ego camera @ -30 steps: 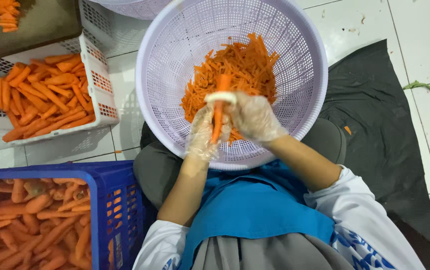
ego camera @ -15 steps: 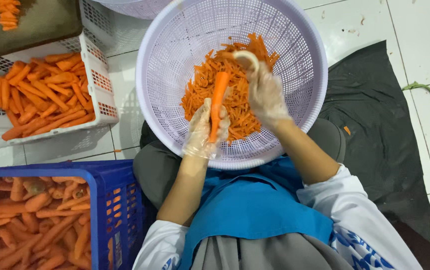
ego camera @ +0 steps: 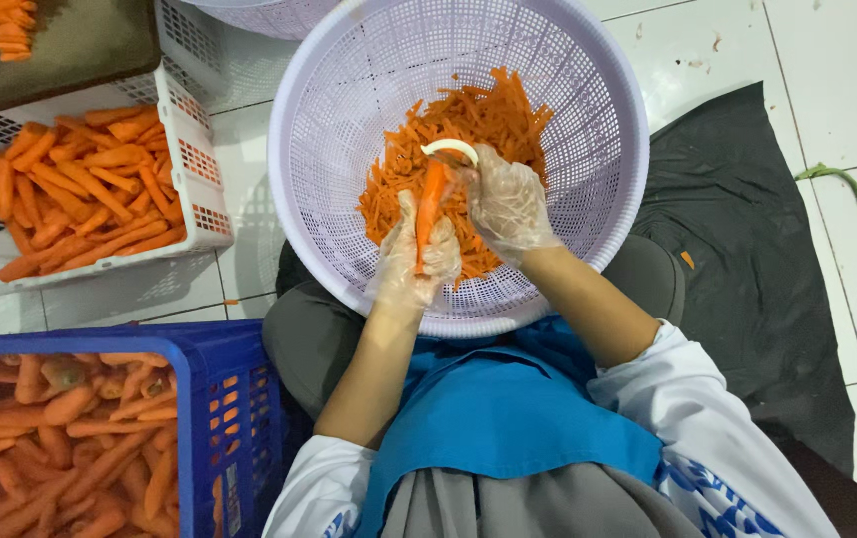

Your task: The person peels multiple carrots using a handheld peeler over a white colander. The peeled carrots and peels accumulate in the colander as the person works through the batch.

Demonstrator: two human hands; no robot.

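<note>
While I sit over the basket, each line tells one thing.
Left hand: my gloved left hand point(ego camera: 416, 261) is wrapped around the lower end of a carrot point(ego camera: 429, 211), held upright.
Right hand: my gloved right hand point(ego camera: 504, 202) is closed on a white peeler point(ego camera: 450, 149) at the carrot's top.
Place: above the lilac basket point(ego camera: 588, 110), over orange peelings point(ego camera: 468, 130).
Handling: I judge it stiff, light and slippery when peeled; best gripped low.
Look: bright orange, tapered, smooth.
Nearby: blue crate point(ego camera: 224, 399), white crate point(ego camera: 199, 159), both holding carrots.
</note>
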